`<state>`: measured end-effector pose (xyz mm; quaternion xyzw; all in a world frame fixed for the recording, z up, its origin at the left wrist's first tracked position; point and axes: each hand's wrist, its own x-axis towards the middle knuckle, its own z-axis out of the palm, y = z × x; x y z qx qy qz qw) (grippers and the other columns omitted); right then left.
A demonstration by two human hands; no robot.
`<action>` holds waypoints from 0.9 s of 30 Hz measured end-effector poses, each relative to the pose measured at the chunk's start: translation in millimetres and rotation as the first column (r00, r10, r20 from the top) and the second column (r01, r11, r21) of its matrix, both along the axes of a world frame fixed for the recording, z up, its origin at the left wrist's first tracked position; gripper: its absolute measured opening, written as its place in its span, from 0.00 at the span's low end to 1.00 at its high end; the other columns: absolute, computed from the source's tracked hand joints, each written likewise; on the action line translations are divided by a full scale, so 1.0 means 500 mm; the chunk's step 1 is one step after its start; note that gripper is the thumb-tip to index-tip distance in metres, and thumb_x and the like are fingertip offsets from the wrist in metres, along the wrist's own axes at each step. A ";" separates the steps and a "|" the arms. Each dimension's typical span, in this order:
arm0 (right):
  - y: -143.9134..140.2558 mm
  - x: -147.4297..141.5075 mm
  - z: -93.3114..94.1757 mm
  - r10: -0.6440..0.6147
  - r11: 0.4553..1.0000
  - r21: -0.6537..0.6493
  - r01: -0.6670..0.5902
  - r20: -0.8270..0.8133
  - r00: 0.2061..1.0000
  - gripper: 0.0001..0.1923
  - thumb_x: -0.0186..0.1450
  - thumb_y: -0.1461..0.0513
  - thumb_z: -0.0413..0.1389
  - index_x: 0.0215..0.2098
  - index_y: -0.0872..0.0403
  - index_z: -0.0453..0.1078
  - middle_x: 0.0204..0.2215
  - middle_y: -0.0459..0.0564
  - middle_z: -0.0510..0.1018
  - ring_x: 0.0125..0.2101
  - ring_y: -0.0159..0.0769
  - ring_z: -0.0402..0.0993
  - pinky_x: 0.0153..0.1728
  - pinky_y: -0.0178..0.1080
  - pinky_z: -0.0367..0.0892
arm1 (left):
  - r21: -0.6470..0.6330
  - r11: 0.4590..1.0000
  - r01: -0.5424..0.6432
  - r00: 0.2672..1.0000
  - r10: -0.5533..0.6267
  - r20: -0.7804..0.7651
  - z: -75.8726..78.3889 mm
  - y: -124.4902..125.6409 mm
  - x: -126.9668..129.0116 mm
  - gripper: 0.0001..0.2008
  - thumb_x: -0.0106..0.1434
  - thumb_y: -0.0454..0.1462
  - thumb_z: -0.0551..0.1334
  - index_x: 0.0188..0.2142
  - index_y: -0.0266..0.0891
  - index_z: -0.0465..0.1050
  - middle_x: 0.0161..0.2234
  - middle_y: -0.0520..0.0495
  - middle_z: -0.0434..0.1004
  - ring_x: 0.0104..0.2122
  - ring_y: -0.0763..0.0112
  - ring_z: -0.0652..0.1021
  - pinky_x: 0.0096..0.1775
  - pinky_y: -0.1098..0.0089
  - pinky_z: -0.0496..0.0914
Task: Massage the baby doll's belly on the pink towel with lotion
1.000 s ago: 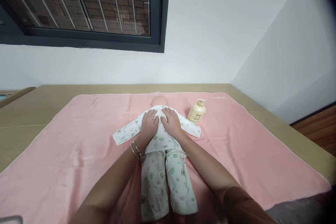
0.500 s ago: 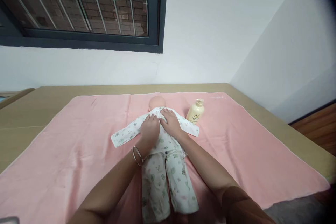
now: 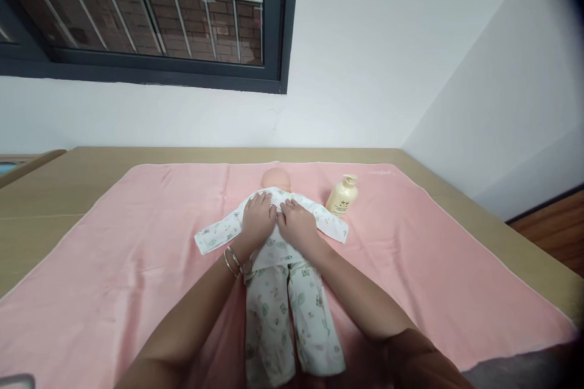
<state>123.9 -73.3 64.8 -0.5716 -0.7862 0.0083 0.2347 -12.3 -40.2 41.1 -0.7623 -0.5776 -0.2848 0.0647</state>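
Observation:
A baby doll [image 3: 276, 179] lies on a pink blanket [image 3: 150, 237], its bald head pointing away from me. It wears a white patterned top [image 3: 278, 252] with both sleeves spread outward, and matching trousers [image 3: 269, 322]. My left hand [image 3: 258, 216] rests flat on the left side of the doll's upper body, fingers stretched toward its head. My right hand [image 3: 298, 223] lies on the right side in the same way, fingers extended. Both touch the cloth of the top, and the thumbs are close together over the middle. Two bangles [image 3: 232, 261] circle my left wrist.
A pale yellow pump bottle [image 3: 342, 196] stands on the blanket beyond the doll's right-hand sleeve. Under the blanket is a tan surface [image 3: 456, 213], bordered by a white wall [image 3: 347, 61]. A dark-framed barred window [image 3: 182, 67] is at the upper left.
My left hand has gone from curled fingers to lying flatter, fingers extended. My right hand has shifted slightly down and right. The whole view has shifted a little.

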 end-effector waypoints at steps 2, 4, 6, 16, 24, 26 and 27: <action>0.009 0.005 -0.003 0.004 1.000 0.003 -0.004 -0.036 0.999 0.18 0.70 0.60 0.44 0.51 0.54 0.70 0.55 0.54 0.71 0.58 0.43 0.63 0.55 0.44 0.62 | 0.015 1.000 -0.003 1.000 0.003 -0.027 0.002 -0.006 0.004 0.20 0.66 0.36 0.49 0.53 0.30 0.68 0.54 0.33 0.72 0.56 0.52 0.69 0.56 0.50 0.63; 0.021 0.013 -0.009 0.026 1.000 0.002 -0.026 -0.083 0.996 0.20 0.70 0.58 0.43 0.55 0.55 0.67 0.57 0.54 0.69 0.60 0.42 0.60 0.57 0.44 0.59 | 0.033 0.999 -0.014 0.999 0.015 -0.031 0.003 -0.013 0.010 0.19 0.67 0.36 0.49 0.51 0.30 0.70 0.52 0.33 0.73 0.54 0.52 0.71 0.55 0.51 0.65; 0.036 0.020 -0.017 0.056 0.998 -0.012 -0.058 -0.130 0.990 0.23 0.70 0.57 0.43 0.59 0.57 0.65 0.59 0.55 0.66 0.61 0.42 0.58 0.60 0.44 0.56 | 0.059 0.998 -0.015 1.000 0.016 -0.014 0.000 -0.019 0.014 0.17 0.67 0.35 0.49 0.48 0.31 0.72 0.50 0.33 0.74 0.53 0.53 0.72 0.54 0.52 0.65; 0.059 0.021 -0.059 0.119 0.993 0.046 -0.110 -0.327 0.938 0.24 0.68 0.58 0.47 0.60 0.56 0.64 0.61 0.54 0.63 0.63 0.43 0.53 0.64 0.49 0.47 | 0.070 0.997 -0.009 0.973 -0.007 0.229 -0.038 -0.007 0.003 0.19 0.66 0.37 0.51 0.54 0.35 0.68 0.55 0.40 0.72 0.58 0.54 0.67 0.60 0.51 0.59; 0.060 0.014 -0.080 0.129 0.988 0.139 -0.072 -0.461 0.878 0.21 0.67 0.59 0.50 0.56 0.54 0.68 0.58 0.53 0.67 0.61 0.42 0.59 0.63 0.49 0.51 | 0.060 0.998 -0.028 0.949 0.008 0.315 -0.043 -0.005 0.001 0.19 0.65 0.37 0.52 0.54 0.37 0.69 0.55 0.42 0.72 0.58 0.56 0.67 0.61 0.52 0.57; 0.060 0.012 -0.083 0.136 0.986 0.149 -0.076 -0.457 0.879 0.21 0.66 0.59 0.49 0.56 0.55 0.69 0.58 0.53 0.68 0.61 0.42 0.59 0.63 0.50 0.50 | 0.049 0.998 -0.031 0.945 0.014 0.327 -0.043 -0.007 -0.001 0.19 0.64 0.37 0.52 0.53 0.37 0.69 0.54 0.42 0.72 0.58 0.55 0.67 0.61 0.52 0.58; 0.061 0.010 -0.085 0.139 0.985 0.151 -0.077 -0.455 0.880 0.21 0.66 0.59 0.49 0.56 0.55 0.69 0.58 0.53 0.68 0.60 0.42 0.59 0.63 0.50 0.50 | 0.037 0.999 -0.038 0.945 0.024 0.327 -0.043 -0.008 -0.002 0.19 0.64 0.38 0.52 0.53 0.37 0.69 0.54 0.42 0.72 0.58 0.55 0.67 0.61 0.52 0.57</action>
